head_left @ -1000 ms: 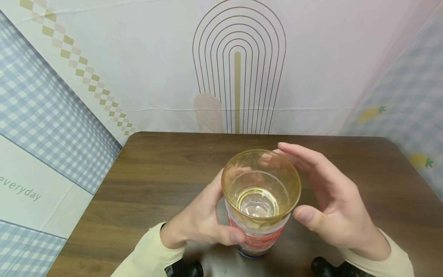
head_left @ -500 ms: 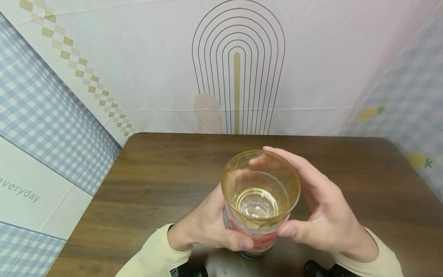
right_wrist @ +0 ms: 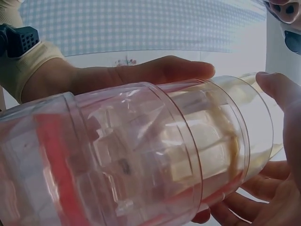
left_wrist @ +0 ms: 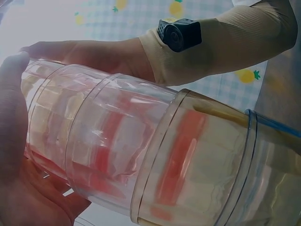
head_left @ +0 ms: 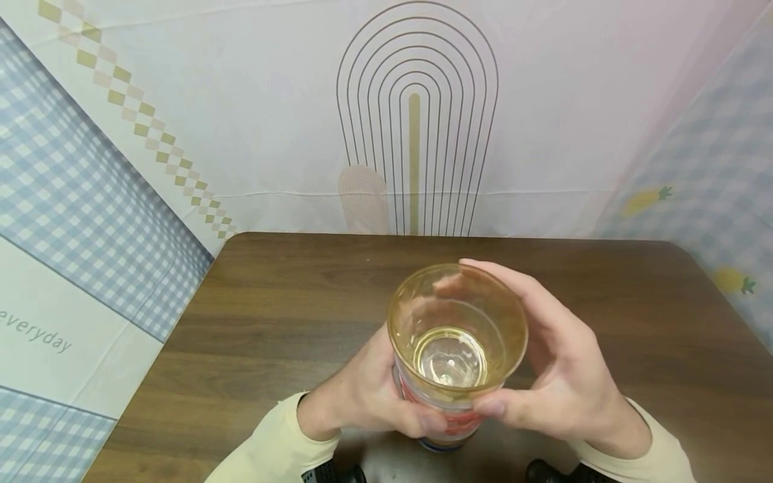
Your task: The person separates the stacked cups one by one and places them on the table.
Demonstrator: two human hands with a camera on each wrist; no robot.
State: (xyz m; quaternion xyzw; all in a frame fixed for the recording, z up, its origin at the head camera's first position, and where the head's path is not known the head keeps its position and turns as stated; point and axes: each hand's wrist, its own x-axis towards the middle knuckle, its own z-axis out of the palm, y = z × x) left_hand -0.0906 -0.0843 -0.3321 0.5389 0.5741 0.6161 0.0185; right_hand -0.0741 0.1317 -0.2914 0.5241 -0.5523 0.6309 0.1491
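A stack of clear plastic cups, nested one in another, stands upright near the table's front edge in the head view. Its top cup has a yellow tint and looks empty. My left hand grips the stack's left side, thumb across the front. From the right, my right hand holds it just under the top rim, thumb in front and fingers behind. Tinted rims and red bands show along the cups in the left wrist view. The right wrist view shows the same stack between both hands. Some fingertips are hidden.
The brown wooden table has rounded far corners. A white patterned cloth hangs behind it, with blue checked cloth at the left. Dark wrist cameras sit on the cream sleeves.
My right hand has moved left from beside the stack and now holds it. My left hand has shifted slightly right around the stack, which stays nearly in place.
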